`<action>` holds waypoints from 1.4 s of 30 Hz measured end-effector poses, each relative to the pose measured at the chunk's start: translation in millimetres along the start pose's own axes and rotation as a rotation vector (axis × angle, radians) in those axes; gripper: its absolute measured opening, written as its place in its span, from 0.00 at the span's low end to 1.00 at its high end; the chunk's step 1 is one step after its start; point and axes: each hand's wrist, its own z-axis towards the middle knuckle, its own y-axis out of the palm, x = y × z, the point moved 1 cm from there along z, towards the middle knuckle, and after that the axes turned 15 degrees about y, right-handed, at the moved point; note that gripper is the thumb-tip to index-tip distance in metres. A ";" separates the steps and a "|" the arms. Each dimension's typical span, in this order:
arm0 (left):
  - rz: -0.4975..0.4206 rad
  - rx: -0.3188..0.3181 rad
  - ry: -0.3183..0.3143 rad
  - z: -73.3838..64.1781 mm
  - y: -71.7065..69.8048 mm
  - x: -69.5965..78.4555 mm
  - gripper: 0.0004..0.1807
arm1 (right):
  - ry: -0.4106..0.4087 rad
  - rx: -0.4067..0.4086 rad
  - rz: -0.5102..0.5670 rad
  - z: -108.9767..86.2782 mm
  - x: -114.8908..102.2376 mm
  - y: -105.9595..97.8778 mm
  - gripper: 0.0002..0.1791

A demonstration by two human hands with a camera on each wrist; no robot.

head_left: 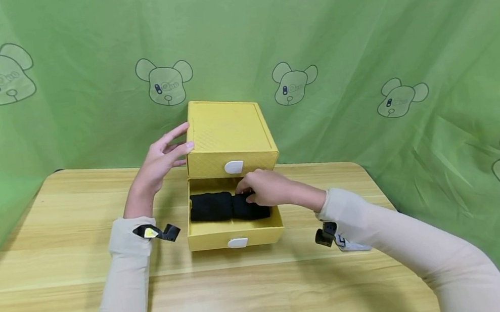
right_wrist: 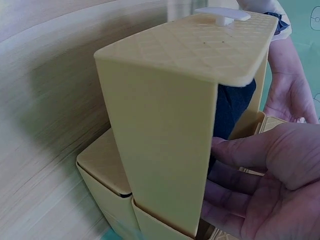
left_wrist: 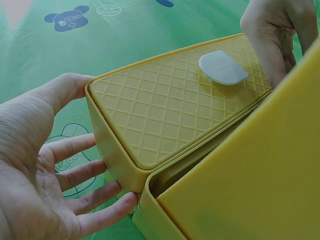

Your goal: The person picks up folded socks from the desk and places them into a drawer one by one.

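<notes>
A yellow drawer box (head_left: 229, 127) stands on the table with one drawer (head_left: 213, 240) pulled out at its front. Two black rolled cloth bundles (head_left: 209, 207) lie side by side in that drawer. My left hand (head_left: 159, 160) rests its fingertips on the box's left side, fingers spread and fairly straight. My right hand (head_left: 266, 189) reaches into the drawer from the right, thumb and fingers curled at the right-hand bundle (head_left: 251, 211). In the right wrist view the drawer's side wall (right_wrist: 160, 145) hides the fingertips and most of the dark cloth (right_wrist: 234, 107).
Above the pulled-out drawer, the upper drawer front (left_wrist: 165, 100) is flush with the box and has a white handle (left_wrist: 222, 67). Another yellow front (right_wrist: 105, 165) shows below the open drawer. Behind the wooden table (head_left: 246, 298) hangs a green curtain (head_left: 228, 36).
</notes>
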 end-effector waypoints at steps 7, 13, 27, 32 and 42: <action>0.001 -0.005 0.009 1.1 0.5 -0.9 0.35 | -0.025 0.017 0.023 -3.3 2.6 -3.3 0.14; 0.000 0.000 0.001 0.9 0.9 -1.6 0.34 | -0.033 0.014 0.088 -6.5 4.2 -6.9 0.14; 0.006 0.003 -0.005 0.2 1.3 -2.2 0.34 | -0.290 0.085 0.412 -27.3 -25.1 -17.2 0.13; 0.013 0.000 0.001 0.7 1.4 -2.6 0.35 | -0.388 -0.027 0.567 -42.9 -42.7 -3.5 0.14; 0.009 0.005 0.007 1.2 -0.6 -2.6 0.34 | -0.373 -0.304 0.696 -62.4 -46.4 45.1 0.16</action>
